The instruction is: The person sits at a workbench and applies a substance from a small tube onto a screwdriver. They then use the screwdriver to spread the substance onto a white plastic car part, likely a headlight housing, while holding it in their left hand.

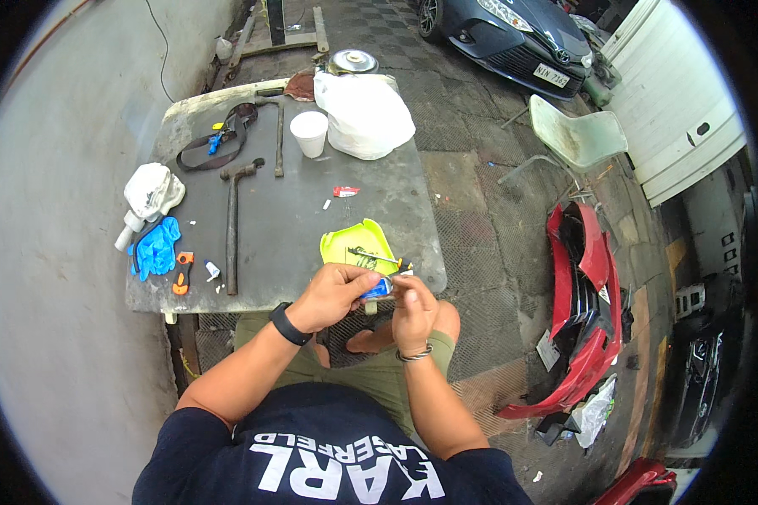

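Observation:
At the table's near edge, my left hand (333, 293) grips a small blue packet (378, 289) between thumb and fingers. My right hand (414, 313) pinches the packet's right end; the fingers partly cover it, so its exact kind is unclear. Just beyond the hands lies a lime-green plastic tray (345, 238) holding dark bits. A thin screwdriver (385, 258) with a yellow and black handle rests across it. Farther off are a small red packet (345, 192) and a little white piece (327, 204).
On the grey table (282, 244) lie two hammers (232, 227), an orange cutter (182, 273), a blue glove (156, 248), a black strap (202, 158), a white cup (310, 135) and a white plastic bag (364, 114). Rightward stand a chair (577, 135) and a red bumper (594, 353).

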### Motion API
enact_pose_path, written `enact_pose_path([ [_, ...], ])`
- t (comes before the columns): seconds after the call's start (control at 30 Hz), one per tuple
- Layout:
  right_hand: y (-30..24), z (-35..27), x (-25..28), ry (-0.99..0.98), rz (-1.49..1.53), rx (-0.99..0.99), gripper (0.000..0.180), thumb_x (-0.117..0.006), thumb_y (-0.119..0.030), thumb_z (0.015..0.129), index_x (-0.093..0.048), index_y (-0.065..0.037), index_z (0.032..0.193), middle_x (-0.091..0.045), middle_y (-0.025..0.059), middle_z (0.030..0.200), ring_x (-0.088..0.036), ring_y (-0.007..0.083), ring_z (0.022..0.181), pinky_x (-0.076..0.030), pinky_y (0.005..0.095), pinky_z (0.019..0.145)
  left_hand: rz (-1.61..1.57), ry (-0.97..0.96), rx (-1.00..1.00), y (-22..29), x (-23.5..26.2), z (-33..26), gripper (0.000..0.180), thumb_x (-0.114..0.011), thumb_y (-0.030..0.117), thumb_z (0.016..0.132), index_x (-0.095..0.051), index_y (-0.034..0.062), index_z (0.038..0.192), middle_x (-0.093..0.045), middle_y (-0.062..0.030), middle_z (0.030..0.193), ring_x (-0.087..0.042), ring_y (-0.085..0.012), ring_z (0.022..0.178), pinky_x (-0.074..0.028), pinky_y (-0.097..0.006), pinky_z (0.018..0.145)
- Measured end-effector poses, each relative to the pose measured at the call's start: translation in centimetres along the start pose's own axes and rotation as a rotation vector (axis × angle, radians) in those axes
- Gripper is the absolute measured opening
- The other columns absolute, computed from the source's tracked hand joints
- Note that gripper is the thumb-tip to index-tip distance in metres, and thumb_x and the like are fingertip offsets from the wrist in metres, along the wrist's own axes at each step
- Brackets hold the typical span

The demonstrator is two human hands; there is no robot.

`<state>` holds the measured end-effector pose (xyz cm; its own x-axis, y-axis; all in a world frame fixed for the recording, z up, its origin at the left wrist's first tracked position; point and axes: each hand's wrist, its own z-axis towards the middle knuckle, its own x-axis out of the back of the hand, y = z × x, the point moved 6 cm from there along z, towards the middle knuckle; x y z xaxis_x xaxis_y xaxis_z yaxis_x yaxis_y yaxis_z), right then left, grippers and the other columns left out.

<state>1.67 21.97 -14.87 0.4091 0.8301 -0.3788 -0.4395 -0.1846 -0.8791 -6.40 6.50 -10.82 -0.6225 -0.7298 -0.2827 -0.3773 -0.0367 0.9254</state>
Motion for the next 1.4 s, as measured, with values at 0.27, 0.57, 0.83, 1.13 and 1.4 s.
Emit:
enact_pose_path([
  [0.27,0.1,-1.2,-3.9,-0.354,0.714,-0.893,0.033,-0.063,-0.031,0.107,-0.069,-0.002,0.121,-0.074,0.01,0.107,-0.071,0.0239,0.096,-0.058,0.0405,0.085,0.419,0.041,-0.202,5.6,0.3,-2.2,0.027,-0.072,0.02,0.102,-0.079,-0.0028,0.114,-0.08,-0.0118,0.097,-0.072,-0.0158,0.091,-0.056,-0.032,0.082],
  [0.57,-0.6,-2.0,-5.6,-0.249,0.748,-0.856,0.026,-0.066,-0.028,0.106,-0.068,-0.004,0.115,-0.071,0.0065,0.101,-0.068,0.0195,0.092,-0.056,0.0357,0.081,0.488,0.107,-0.338,6.4,0.2,-2.6,0.029,-0.067,0.022,0.105,-0.079,-0.0026,0.113,-0.08,-0.0169,0.1,-0.076,-0.0187,0.091,-0.058,-0.032,0.081],
  [0.83,-0.2,-0.9,-4.2,-0.191,0.458,-0.624,0.016,-0.07,-0.014,0.103,-0.07,0.0,0.11,-0.072,0.007,0.094,-0.069,0.0162,0.081,-0.057,0.0302,0.075,0.253,0.091,-0.136,4.9,0.3,-1.8,0.032,-0.068,0.018,0.104,-0.071,-0.0043,0.128,-0.077,-0.0126,0.104,-0.071,-0.0137,0.094,-0.058,-0.028,0.077],
  [1.13,-0.8,-0.1,-3.6,-0.242,0.284,-0.726,0.018,-0.073,-0.01,0.101,-0.07,0.003,0.113,-0.074,0.0087,0.097,-0.07,0.0148,0.084,-0.057,0.0278,0.074,0.179,0.031,-0.152,4.3,1.5,-2.5,0.038,-0.076,0.009,0.096,-0.065,-0.0067,0.129,-0.073,-0.0096,0.109,-0.07,-0.0134,0.096,-0.059,-0.028,0.081],
  [1.4,-1.4,1.2,-3.7,-0.224,-0.274,-0.531,0.02,-0.077,-0.012,0.097,-0.071,0.005,0.107,-0.076,0.0086,0.09,-0.071,0.014,0.075,-0.056,0.0291,0.066,0.369,0.077,-0.141,4.2,1.9,-2.8,0.036,-0.075,0.007,0.095,-0.067,-0.0079,0.127,-0.076,-0.0121,0.108,-0.072,-0.014,0.094,-0.06,-0.03,0.083],
])
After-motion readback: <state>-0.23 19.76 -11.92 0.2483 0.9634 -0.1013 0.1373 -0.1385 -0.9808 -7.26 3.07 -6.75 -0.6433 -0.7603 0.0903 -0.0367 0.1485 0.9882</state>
